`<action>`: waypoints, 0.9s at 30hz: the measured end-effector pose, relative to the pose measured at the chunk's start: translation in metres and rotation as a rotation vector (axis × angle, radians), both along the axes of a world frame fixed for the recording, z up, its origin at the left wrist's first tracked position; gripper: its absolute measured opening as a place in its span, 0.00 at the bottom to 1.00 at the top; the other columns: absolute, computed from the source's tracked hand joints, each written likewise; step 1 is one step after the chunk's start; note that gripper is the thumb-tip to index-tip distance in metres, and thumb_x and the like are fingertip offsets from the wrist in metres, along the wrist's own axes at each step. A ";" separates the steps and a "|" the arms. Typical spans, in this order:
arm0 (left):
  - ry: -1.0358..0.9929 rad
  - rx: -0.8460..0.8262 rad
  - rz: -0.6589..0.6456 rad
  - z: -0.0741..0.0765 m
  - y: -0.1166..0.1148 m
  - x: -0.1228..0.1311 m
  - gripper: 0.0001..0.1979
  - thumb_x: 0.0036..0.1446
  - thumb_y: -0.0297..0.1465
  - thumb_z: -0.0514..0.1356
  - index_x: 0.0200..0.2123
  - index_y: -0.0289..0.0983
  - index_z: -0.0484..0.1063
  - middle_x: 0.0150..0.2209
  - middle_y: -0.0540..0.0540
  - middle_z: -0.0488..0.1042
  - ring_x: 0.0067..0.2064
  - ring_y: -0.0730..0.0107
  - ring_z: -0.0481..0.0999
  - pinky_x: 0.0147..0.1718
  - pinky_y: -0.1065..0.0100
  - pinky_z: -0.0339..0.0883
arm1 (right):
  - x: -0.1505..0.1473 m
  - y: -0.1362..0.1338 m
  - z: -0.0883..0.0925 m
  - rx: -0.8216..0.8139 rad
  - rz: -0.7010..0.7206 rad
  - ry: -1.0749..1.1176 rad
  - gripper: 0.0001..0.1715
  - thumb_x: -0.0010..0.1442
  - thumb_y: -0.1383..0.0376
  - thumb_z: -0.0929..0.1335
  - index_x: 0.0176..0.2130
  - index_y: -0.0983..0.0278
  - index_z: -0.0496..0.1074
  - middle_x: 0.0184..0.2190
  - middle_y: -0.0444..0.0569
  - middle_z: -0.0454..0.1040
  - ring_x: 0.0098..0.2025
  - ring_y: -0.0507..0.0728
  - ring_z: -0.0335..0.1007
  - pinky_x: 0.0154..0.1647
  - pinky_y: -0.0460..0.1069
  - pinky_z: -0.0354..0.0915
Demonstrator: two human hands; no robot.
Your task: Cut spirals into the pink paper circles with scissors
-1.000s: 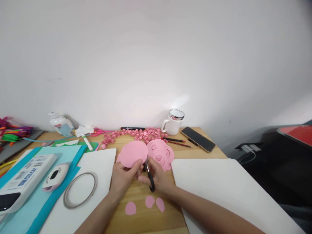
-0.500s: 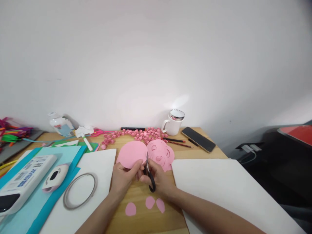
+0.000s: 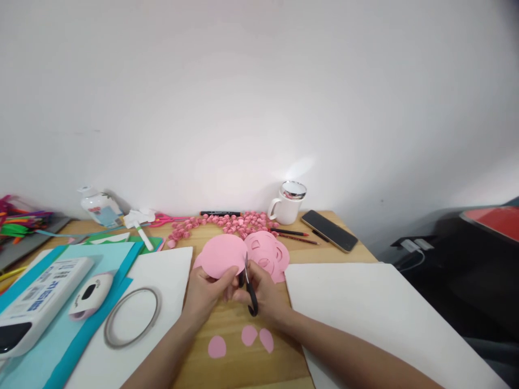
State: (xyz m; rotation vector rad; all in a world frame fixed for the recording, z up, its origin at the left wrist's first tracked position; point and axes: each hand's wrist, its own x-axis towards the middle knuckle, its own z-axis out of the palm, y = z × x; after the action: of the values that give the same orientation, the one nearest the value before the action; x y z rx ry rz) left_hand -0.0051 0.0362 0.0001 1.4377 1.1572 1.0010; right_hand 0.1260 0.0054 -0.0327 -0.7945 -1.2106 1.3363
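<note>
My left hand (image 3: 208,292) pinches the near edge of a round pink paper piece (image 3: 224,255), thumb on top. Black-handled scissors (image 3: 252,300) are in my right hand (image 3: 265,292), their blades pointing away from me at the paper's right edge. Behind my right hand lies a pile of pink paper (image 3: 271,251) with curved cut-outs. Nearer to me on the wooden table rest small pink paper pieces: a roundish one (image 3: 217,347), another (image 3: 249,335) and an oval one (image 3: 266,340). My fingers hide part of the scissors' handles.
Many small pink rolled paper bits (image 3: 239,222) lie at the back near a white mug (image 3: 287,204), pencils (image 3: 295,232) and a phone (image 3: 329,230). White boards (image 3: 357,297) flank the work area. A tape ring (image 3: 132,317) and a white-pink device (image 3: 91,296) lie left.
The round pink paper has shifted slightly to the right between my hands, and the scissors' blades have turned a little at its edge. My hands have otherwise stayed in place.
</note>
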 end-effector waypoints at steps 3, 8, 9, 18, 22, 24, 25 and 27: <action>-0.018 0.001 -0.046 0.001 0.002 0.000 0.16 0.46 0.35 0.62 0.11 0.35 0.69 0.08 0.52 0.65 0.13 0.76 0.64 0.16 0.75 0.60 | 0.000 0.001 -0.003 -0.003 -0.018 0.008 0.21 0.43 0.56 0.74 0.31 0.62 0.64 0.27 0.44 0.68 0.30 0.55 0.66 0.29 0.47 0.60; -0.073 -0.038 -0.062 -0.002 0.006 0.000 0.17 0.45 0.36 0.62 0.11 0.35 0.68 0.07 0.52 0.65 0.12 0.76 0.63 0.14 0.74 0.58 | 0.000 0.000 -0.004 -0.007 -0.025 0.015 0.21 0.44 0.54 0.74 0.31 0.62 0.65 0.26 0.44 0.69 0.30 0.55 0.66 0.30 0.47 0.59; -0.078 -0.044 -0.060 -0.002 0.006 0.000 0.17 0.45 0.36 0.62 0.11 0.35 0.68 0.07 0.52 0.65 0.12 0.76 0.63 0.14 0.74 0.58 | 0.000 0.000 -0.002 -0.009 -0.013 0.022 0.21 0.44 0.53 0.74 0.31 0.62 0.65 0.25 0.43 0.69 0.30 0.55 0.67 0.30 0.47 0.59; -0.103 -0.082 -0.050 -0.003 0.006 -0.002 0.16 0.44 0.36 0.63 0.13 0.34 0.68 0.08 0.53 0.64 0.13 0.78 0.61 0.15 0.75 0.57 | 0.000 -0.001 0.002 0.009 -0.009 0.027 0.21 0.45 0.52 0.72 0.31 0.62 0.66 0.22 0.41 0.67 0.23 0.51 0.61 0.24 0.45 0.55; -0.103 -0.093 -0.017 -0.005 0.007 -0.002 0.16 0.43 0.37 0.64 0.13 0.33 0.67 0.08 0.53 0.63 0.12 0.79 0.59 0.14 0.76 0.52 | 0.002 -0.001 -0.006 -0.060 -0.038 0.005 0.19 0.44 0.57 0.74 0.31 0.63 0.66 0.20 0.39 0.64 0.19 0.47 0.57 0.19 0.43 0.53; -0.118 -0.085 -0.012 -0.004 0.007 -0.001 0.16 0.44 0.37 0.63 0.13 0.33 0.66 0.07 0.54 0.62 0.12 0.80 0.58 0.14 0.76 0.52 | 0.001 0.000 -0.009 -0.073 -0.028 0.007 0.18 0.45 0.58 0.74 0.31 0.63 0.65 0.19 0.38 0.64 0.19 0.48 0.57 0.19 0.43 0.54; -0.130 -0.084 -0.017 -0.003 0.007 -0.001 0.17 0.44 0.37 0.63 0.13 0.33 0.66 0.08 0.54 0.62 0.12 0.80 0.58 0.14 0.76 0.52 | 0.001 0.000 -0.010 -0.069 -0.020 0.014 0.17 0.46 0.58 0.73 0.31 0.63 0.65 0.20 0.39 0.64 0.19 0.48 0.58 0.19 0.43 0.55; -0.150 -0.093 -0.049 -0.002 0.007 -0.001 0.16 0.46 0.37 0.62 0.14 0.33 0.67 0.09 0.53 0.65 0.12 0.79 0.60 0.14 0.75 0.53 | 0.000 0.001 -0.012 -0.048 0.002 0.036 0.17 0.47 0.57 0.72 0.31 0.63 0.64 0.21 0.40 0.66 0.21 0.49 0.59 0.21 0.44 0.58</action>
State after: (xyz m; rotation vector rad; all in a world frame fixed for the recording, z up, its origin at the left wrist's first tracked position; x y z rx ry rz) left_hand -0.0059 0.0428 -0.0018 1.2891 1.0413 0.9904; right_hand 0.1265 0.0064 -0.0443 -0.8002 -1.1554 1.3804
